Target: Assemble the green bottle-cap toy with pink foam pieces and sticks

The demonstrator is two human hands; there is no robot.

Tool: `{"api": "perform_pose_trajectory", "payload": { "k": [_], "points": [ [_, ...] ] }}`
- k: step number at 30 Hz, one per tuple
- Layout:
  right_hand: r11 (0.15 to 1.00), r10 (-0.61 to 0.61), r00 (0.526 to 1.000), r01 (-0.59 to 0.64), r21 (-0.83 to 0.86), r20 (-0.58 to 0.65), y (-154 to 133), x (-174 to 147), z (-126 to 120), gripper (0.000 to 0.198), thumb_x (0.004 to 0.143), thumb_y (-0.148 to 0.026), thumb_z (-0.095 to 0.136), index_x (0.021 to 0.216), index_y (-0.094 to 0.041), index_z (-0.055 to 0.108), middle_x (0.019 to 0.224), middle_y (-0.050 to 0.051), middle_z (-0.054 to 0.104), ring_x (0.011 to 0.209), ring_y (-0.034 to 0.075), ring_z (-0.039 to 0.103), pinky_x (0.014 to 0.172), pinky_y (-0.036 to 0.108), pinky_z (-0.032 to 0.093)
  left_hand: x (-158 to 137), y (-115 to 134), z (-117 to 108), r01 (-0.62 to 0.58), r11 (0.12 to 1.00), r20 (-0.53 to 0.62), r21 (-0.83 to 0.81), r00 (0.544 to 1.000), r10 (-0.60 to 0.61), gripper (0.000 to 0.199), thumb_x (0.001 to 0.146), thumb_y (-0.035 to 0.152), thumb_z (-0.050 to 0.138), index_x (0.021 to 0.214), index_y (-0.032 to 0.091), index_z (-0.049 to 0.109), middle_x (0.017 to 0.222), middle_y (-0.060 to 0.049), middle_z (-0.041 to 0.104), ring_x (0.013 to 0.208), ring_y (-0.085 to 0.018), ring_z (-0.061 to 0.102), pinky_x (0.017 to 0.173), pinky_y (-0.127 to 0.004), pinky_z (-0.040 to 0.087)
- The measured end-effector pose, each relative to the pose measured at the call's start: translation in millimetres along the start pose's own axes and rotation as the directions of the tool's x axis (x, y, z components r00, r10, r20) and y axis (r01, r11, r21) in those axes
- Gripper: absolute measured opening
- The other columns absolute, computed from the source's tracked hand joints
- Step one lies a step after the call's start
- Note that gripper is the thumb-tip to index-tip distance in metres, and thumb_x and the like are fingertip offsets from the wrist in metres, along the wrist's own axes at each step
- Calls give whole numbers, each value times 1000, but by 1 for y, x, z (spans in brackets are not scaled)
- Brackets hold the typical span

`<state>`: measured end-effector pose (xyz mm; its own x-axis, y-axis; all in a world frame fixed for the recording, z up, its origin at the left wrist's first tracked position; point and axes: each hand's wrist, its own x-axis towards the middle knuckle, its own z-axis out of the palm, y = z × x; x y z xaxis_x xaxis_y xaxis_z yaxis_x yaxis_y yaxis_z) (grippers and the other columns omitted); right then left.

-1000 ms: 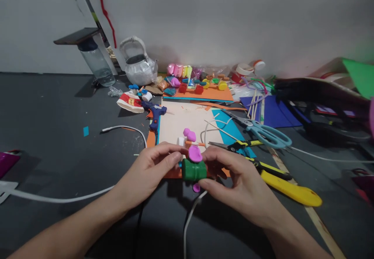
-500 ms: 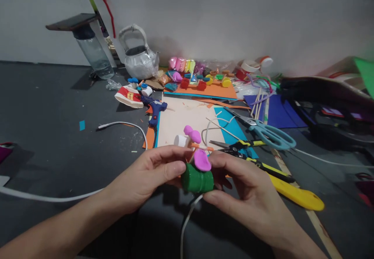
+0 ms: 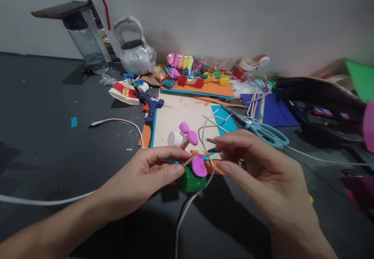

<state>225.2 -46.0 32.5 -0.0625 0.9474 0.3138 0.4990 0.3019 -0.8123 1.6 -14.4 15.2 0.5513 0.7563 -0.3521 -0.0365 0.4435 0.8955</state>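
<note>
My left hand [image 3: 137,177] is closed, thumb and forefinger pinching a small handmade toy. The toy has a green cylinder [image 3: 188,181] at its near end and a white cylinder [image 3: 175,139] at its far end. Flattened pink clay pieces [image 3: 199,166] and an orange strip [image 3: 200,153] sit on it, joined by thin sticks. A pale cable [image 3: 190,201] runs close beside or under the toy; I cannot tell if they touch. To the right, apart from the toy, my right hand [image 3: 263,169] is open, with a gap between thumb and fingers.
Beyond the toy lie beige paper [image 3: 178,112], a blue glue gun [image 3: 151,107] and blue-handled scissors [image 3: 264,130]. A metal kettle [image 3: 137,58], a water bottle [image 3: 92,48] and colourful clay models [image 3: 201,79] stand near the wall. Dark bag-like fabric [image 3: 309,95] lies at right.
My right hand has let go of the green cylinder and moved away to the right. My left hand still holds the toy. The whole view has shifted slightly.
</note>
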Motion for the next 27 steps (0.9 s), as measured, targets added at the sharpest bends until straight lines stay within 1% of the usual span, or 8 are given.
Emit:
{"api": "perform_pose_trajectory", "payload": {
  "k": [2,4,6,8,10,14,19,27],
  "points": [
    [995,-73,995,78,-64,75,-3,3,0,23,87,-29,70,110,-32,67,105,5,65,93,20,63,75,31,53,-1,0,1,-14,999,3,34,1000,14,19,84,29,70,101,28,79,106,0,78,92,-18,71,78,-24,55],
    [979,-124,983,143,-142,136,-8,6,0,23,86,-29,71,109,-31,67,109,5,64,103,21,62,84,33,52,-2,1,1,-36,998,17,55,999,35,19,84,29,70,101,27,79,103,-1,78,93,-19,70,79,-25,55],
    [959,-140,974,178,-221,177,-13,8,1,21,86,-30,71,107,-30,67,111,5,63,105,21,62,86,32,51,-4,2,1,-51,995,44,81,998,47,20,86,30,68,103,27,78,103,-2,77,96,-20,70,80,-25,55],
    [945,-148,967,200,-259,206,-16,10,1,18,87,-29,71,104,-28,68,108,5,63,103,20,62,84,32,51,-5,5,2,-34,993,59,111,998,28,22,87,30,67,105,26,78,106,-2,76,98,-20,69,80,-24,54],
    [941,-153,960,214,-261,235,-18,11,1,14,87,-28,70,100,-27,68,104,4,64,101,20,62,82,31,51,-6,7,3,5,992,56,123,998,-12,22,88,27,66,107,26,77,104,-1,76,97,-18,68,80,-22,52],
    [948,-126,950,201,-248,285,-19,13,1,8,88,-27,69,95,-24,67,100,3,64,98,18,61,81,29,49,-6,9,6,64,996,61,66,996,-68,22,89,24,65,106,27,78,99,1,76,92,-14,67,78,-17,51],
    [946,-135,935,220,-238,327,-19,15,1,3,89,-24,68,90,-22,66,96,2,63,94,15,59,79,27,47,-4,7,7,69,997,77,32,994,-71,20,89,24,66,103,30,79,96,3,76,88,-11,65,75,-14,49],
    [951,-142,939,217,-221,313,-15,14,4,4,88,-21,68,87,-20,64,91,1,63,91,15,57,76,27,46,-3,5,7,73,997,87,-30,994,-70,21,88,20,66,102,30,80,94,2,76,88,-10,65,75,-13,49]
  ]
}}
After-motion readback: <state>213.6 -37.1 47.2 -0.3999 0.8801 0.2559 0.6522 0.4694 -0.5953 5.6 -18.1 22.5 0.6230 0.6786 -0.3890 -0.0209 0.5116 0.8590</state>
